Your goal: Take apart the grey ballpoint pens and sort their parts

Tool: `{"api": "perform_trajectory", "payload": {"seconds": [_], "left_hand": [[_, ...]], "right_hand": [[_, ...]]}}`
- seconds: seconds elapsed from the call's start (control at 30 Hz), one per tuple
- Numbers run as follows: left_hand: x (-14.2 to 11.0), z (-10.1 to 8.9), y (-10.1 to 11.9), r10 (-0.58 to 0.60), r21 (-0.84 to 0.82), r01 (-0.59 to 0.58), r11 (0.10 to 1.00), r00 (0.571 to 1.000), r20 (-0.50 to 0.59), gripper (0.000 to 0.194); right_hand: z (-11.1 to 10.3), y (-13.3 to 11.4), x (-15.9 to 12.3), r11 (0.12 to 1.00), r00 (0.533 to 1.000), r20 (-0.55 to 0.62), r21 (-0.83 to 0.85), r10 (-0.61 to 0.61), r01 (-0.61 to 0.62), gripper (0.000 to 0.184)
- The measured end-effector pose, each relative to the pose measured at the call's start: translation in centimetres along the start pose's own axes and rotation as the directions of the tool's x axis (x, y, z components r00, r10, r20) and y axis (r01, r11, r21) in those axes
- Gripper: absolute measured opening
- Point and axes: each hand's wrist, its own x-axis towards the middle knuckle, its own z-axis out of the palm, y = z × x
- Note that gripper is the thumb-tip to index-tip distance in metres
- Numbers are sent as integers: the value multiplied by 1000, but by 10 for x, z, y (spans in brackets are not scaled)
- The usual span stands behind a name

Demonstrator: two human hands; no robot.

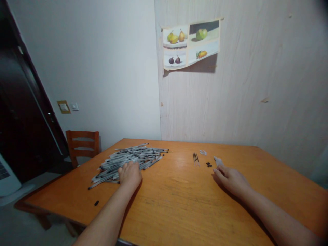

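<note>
A large heap of thin pens with clear barrels and black ends [133, 155] lies on the left of the table. At its near right edge is my left hand [130, 175], palm down, its fingers curled against the pens; what they grip is hidden. My right hand [232, 179] rests on the right side, thumb and fingers closed at the end of a small translucent plastic piece [218, 161]. Left of that hand lie several small black pieces [209, 164], some thin dark sticks with clear ends [196, 159] and a few clear pieces [203, 152].
The orange wooden table [176, 212] reaches to the wall. A single black piece [96, 203] lies near its left front edge, and another small one [163, 155] beside the heap. A wooden chair [83, 145] stands behind the left side. Fruit pictures [191, 44] hang on the wall.
</note>
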Motion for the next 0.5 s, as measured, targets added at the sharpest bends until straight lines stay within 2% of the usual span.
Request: {"api": "perform_trajectory", "payload": {"seconds": [0.3,0.5], "left_hand": [[-3,-1,3,2,18,-1,1000,1000,-6,24],[-5,-4,5,51,38,-51,998,999,-3,26]], "right_hand": [[0,1,1,1000,1000,0,-6,-16,15,35],[-1,-1,0,1000,1000,-7,-5,-25,25,35]]}}
